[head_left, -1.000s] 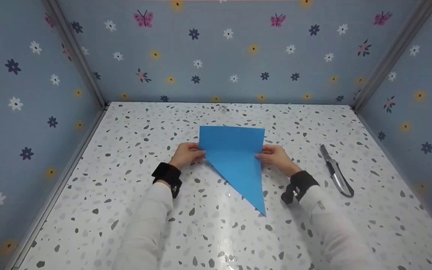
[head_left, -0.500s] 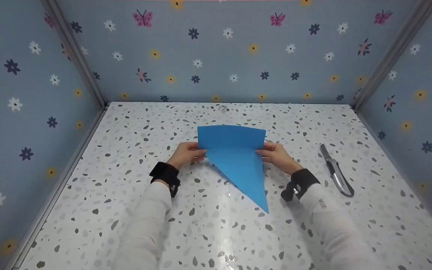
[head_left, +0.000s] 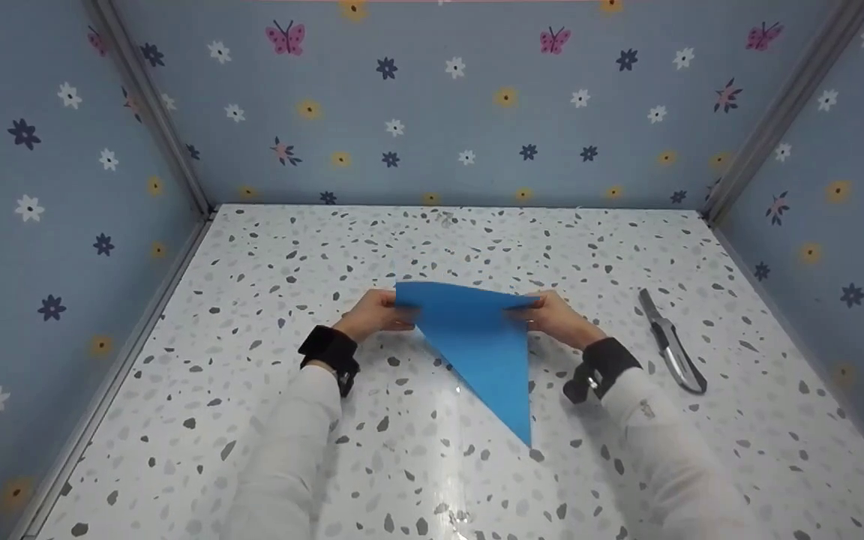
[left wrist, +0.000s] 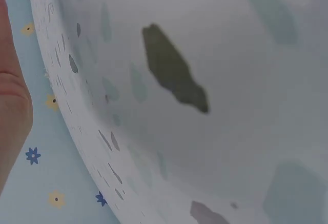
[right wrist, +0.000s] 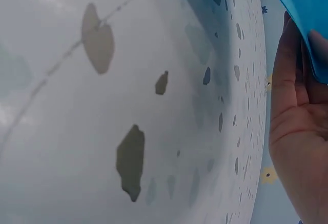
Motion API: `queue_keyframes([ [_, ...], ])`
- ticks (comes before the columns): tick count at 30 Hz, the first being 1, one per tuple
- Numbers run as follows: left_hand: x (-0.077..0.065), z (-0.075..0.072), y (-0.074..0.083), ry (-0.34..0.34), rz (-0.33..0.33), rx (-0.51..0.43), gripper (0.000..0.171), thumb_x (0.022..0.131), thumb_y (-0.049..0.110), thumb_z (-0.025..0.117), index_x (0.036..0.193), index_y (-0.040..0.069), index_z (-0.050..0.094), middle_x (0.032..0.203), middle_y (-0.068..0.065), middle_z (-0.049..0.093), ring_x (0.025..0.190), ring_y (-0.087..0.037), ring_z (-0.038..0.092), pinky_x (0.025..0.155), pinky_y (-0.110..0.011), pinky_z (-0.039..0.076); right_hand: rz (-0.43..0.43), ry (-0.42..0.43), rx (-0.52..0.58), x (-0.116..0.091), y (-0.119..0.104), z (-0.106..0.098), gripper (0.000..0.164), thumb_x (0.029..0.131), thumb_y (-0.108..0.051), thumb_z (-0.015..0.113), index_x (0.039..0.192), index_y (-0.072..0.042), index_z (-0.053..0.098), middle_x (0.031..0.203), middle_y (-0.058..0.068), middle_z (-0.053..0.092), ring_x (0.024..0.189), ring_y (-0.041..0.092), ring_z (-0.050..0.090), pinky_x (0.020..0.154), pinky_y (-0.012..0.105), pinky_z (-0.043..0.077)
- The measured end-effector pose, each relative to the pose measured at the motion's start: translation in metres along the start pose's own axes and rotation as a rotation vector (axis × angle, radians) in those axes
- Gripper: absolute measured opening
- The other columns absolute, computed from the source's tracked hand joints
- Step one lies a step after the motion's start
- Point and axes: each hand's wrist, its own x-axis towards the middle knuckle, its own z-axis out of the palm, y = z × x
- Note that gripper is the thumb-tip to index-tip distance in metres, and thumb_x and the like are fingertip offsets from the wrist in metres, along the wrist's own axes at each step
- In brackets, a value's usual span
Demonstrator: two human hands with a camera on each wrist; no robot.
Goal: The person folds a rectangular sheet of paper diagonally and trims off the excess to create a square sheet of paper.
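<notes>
The far part of the paper [head_left: 473, 345] had come down toward the near edge of the worktop [head_left: 252, 259] since half a second earlier, its right end lower than its left. The pointed end had slid slightly nearer that edge too, while both hands had stayed almost in place.

The paper was blue and lay midway between the left and right edges, its point toward the near edge; whether it touched the worktop was hard to tell. The left hand [head_left: 378, 311] held its left side, with the fingertips partly covered. The right hand [head_left: 556, 316] pinched its right side; the right wrist view showed the paper between thumb and fingers.

Each wrist bore a black band, left [head_left: 329, 356] and right [head_left: 603, 371], above white sleeves [head_left: 289, 450]. A grey and black tool [head_left: 672, 341] lay near the right edge, well apart from the paper, its narrow end toward the far edge. Beyond rose a blue flowered wall [head_left: 432, 97].
</notes>
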Motion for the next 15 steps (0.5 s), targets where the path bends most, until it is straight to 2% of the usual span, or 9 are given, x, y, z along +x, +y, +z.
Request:
queue_keyframes([
  [2, -0.0022, -0.0026, -0.0015, -0.029, -0.001, 0.015, 0.039, 0.101, 0.003, 0.061, 0.14, -0.005, 0.059, 0.139, -0.029, 0.063, 0.108, -0.02, 0.076, 0.1, -0.037, 0.06, -0.019, -0.018, -0.029, -0.0013, -0.0008, -0.0007, 0.037, 0.101, -0.002, 0.056, 0.136, -0.003, 0.065, 0.148, 0.019, 0.059, 0.127, 0.017, 0.066, 0.097, 0.026, 0.059],
  [5, -0.0059, -0.0056, -0.0036, -0.069, -0.003, 0.04, 0.039, 0.104, 0.002, 0.054, 0.143, 0.0, 0.058, 0.154, -0.028, 0.049, 0.122, -0.03, 0.07, 0.102, -0.036, 0.059, -0.04, -0.04, -0.054, -0.0032, -0.0021, -0.0015, 0.036, 0.102, -0.001, 0.051, 0.135, -0.004, 0.067, 0.148, 0.019, 0.06, 0.137, 0.03, 0.06, 0.105, 0.037, 0.057],
  [8, -0.0083, -0.0071, -0.0052, -0.096, -0.002, 0.06, 0.043, 0.105, -0.001, 0.047, 0.146, 0.005, 0.056, 0.166, -0.023, 0.034, 0.128, -0.036, 0.065, 0.103, -0.035, 0.058, -0.045, -0.041, -0.061, -0.0046, -0.0025, -0.002, 0.034, 0.104, -0.004, 0.053, 0.134, -0.003, 0.068, 0.146, 0.02, 0.061, 0.137, 0.034, 0.059, 0.107, 0.043, 0.056],
  [10, -0.0087, -0.0073, -0.0061, -0.108, 0.002, 0.058, 0.046, 0.104, -0.004, 0.044, 0.147, 0.007, 0.056, 0.168, -0.022, 0.03, 0.129, -0.037, 0.064, 0.104, -0.035, 0.058, -0.046, -0.031, -0.075, -0.005, -0.0023, -0.0023, 0.032, 0.103, -0.006, 0.054, 0.132, -0.004, 0.069, 0.143, 0.018, 0.064, 0.133, 0.03, 0.063, 0.106, 0.04, 0.057],
  [13, -0.0087, -0.0073, -0.0069, -0.113, 0.007, 0.036, 0.047, 0.103, -0.005, 0.043, 0.147, 0.006, 0.055, 0.166, -0.021, 0.034, 0.131, -0.038, 0.063, 0.104, -0.036, 0.057, -0.067, -0.015, -0.083, -0.0056, -0.0011, -0.0028, 0.032, 0.102, -0.004, 0.054, 0.127, -0.005, 0.073, 0.137, 0.013, 0.07, 0.123, 0.017, 0.069, 0.1, 0.029, 0.059],
  [15, -0.0087, -0.0071, -0.0073, -0.118, 0.01, 0.015, 0.048, 0.102, -0.006, 0.041, 0.147, 0.004, 0.055, 0.165, -0.021, 0.036, 0.135, -0.039, 0.059, 0.105, -0.038, 0.057, -0.083, -0.023, -0.05, -0.0061, 0.0004, -0.0038, 0.031, 0.101, -0.002, 0.053, 0.123, -0.005, 0.075, 0.131, 0.009, 0.072, 0.114, 0.009, 0.07, 0.094, 0.023, 0.059],
])
